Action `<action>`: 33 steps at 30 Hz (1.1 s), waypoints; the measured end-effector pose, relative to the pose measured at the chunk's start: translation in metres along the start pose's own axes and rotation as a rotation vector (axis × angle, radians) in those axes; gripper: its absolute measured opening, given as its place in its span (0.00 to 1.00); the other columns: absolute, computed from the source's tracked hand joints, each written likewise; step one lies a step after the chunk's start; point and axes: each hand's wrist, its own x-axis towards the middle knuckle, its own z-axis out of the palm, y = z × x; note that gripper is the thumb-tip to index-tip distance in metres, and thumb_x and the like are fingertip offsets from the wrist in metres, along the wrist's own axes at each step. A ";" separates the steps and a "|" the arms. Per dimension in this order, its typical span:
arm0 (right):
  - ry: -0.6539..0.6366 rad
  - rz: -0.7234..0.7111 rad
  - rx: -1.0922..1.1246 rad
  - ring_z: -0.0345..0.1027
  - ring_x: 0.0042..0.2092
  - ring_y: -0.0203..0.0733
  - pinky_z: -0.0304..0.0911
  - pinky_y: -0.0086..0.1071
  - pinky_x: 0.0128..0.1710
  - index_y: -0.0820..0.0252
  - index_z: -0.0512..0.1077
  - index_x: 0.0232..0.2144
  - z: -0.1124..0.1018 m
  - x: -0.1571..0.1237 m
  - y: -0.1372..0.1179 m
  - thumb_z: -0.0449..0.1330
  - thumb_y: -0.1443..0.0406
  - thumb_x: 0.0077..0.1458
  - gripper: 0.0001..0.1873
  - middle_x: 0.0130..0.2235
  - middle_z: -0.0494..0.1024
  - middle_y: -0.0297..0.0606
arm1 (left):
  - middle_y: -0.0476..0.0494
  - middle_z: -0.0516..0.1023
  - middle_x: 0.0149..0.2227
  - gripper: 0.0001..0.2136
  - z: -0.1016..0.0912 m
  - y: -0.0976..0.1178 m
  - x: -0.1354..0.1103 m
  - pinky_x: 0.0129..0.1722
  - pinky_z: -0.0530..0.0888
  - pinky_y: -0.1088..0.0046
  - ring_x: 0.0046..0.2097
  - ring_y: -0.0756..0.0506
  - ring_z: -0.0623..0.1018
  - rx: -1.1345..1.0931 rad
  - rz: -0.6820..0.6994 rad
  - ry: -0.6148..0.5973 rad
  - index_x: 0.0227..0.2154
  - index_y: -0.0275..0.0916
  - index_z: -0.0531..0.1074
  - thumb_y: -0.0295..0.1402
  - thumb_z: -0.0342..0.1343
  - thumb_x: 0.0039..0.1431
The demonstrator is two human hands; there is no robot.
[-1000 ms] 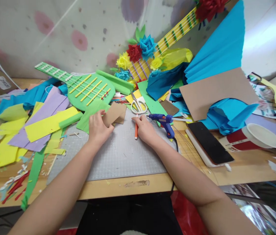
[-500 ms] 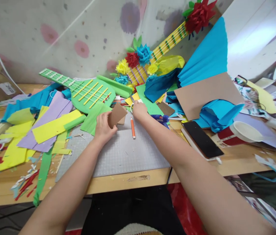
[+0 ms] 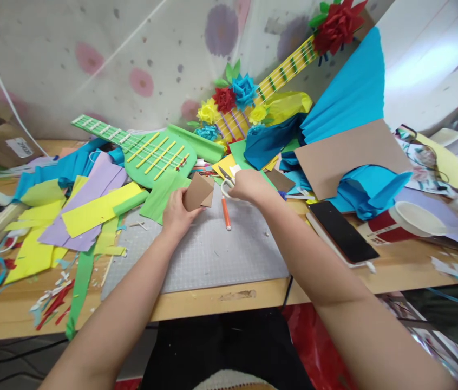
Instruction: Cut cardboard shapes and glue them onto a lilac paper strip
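Note:
Between the thumb and fingers of my left hand (image 3: 177, 212) is a small piece of brown cardboard (image 3: 196, 192), tilted up over the cutting mat (image 3: 216, 257). Another small brown cardboard piece (image 3: 208, 199) shows just behind it. My right hand (image 3: 250, 187) is closed around white-handled scissors (image 3: 223, 190), whose blades point up and away to the left. An orange pen-like tool (image 3: 226, 214) lies on the mat just below the scissors. Part of the right hand's grip is hidden from view.
A green paper guitar (image 3: 151, 157) and a flower-covered yellow one (image 3: 286, 70) stand behind. Coloured paper strips (image 3: 103, 208) pile up at left. On the right are a phone (image 3: 342, 230), a paper cup (image 3: 391, 222), blue crepe paper (image 3: 369, 189) and a large cardboard sheet (image 3: 322, 162).
My right hand has lifted the scissors slightly and drawn them nearer, so their handles and blades show more clearly. The cardboard in my left hand has turned a little. The view has shifted slightly.

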 end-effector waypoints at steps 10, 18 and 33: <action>0.066 0.079 0.075 0.69 0.46 0.48 0.62 0.34 0.41 0.70 0.62 0.47 0.049 -0.004 0.000 0.47 0.71 0.54 0.18 0.44 0.72 0.56 | 0.40 0.73 0.39 0.22 0.015 0.009 -0.001 0.36 0.74 0.68 0.32 0.48 0.76 -1.027 -0.414 -0.293 0.40 0.34 0.67 0.49 0.52 0.52; 0.158 0.090 0.133 0.67 0.47 0.48 0.60 0.36 0.42 0.69 0.57 0.50 0.043 0.039 -0.018 0.45 0.72 0.56 0.18 0.45 0.70 0.57 | 0.41 0.77 0.33 0.14 0.006 0.007 0.001 0.32 0.74 0.68 0.30 0.48 0.76 -1.120 -0.566 -0.314 0.36 0.32 0.70 0.36 0.58 0.49; -0.078 -0.548 -0.014 0.65 0.34 0.39 0.48 0.29 0.29 0.57 0.66 0.40 0.054 -0.014 0.021 0.49 0.68 0.52 0.12 0.37 0.73 0.40 | 0.47 0.77 0.27 0.14 0.008 0.007 -0.001 0.26 0.71 0.75 0.28 0.48 0.76 -0.954 -0.479 -0.344 0.32 0.35 0.68 0.31 0.60 0.40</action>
